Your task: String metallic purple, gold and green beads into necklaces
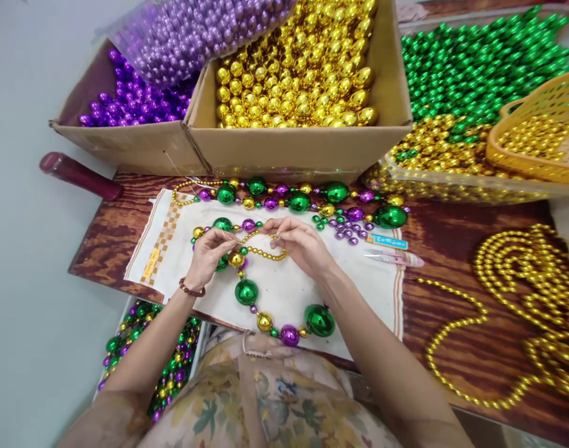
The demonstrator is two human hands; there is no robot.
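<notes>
Over a white cloth (284, 289) my left hand (210, 252) and my right hand (299, 242) meet, both pinched on a thin strand of small gold beads (264, 252). A necklace of large green, gold and purple beads (266, 314) loops below my hands toward my lap. Another long string of big mixed beads (307, 200) lies along the cloth's far edge. A brown bead bracelet is on my left wrist.
Cardboard boxes of gold beads (298, 62) and purple beads (130, 99) stand behind. Green beads (475, 62) and a yellow basket (541, 130) are at the right. Gold bead strands (527, 298) lie on the wooden table. Small snips (394, 256) rest on the cloth. A bin of finished necklaces (158, 348) sits below left.
</notes>
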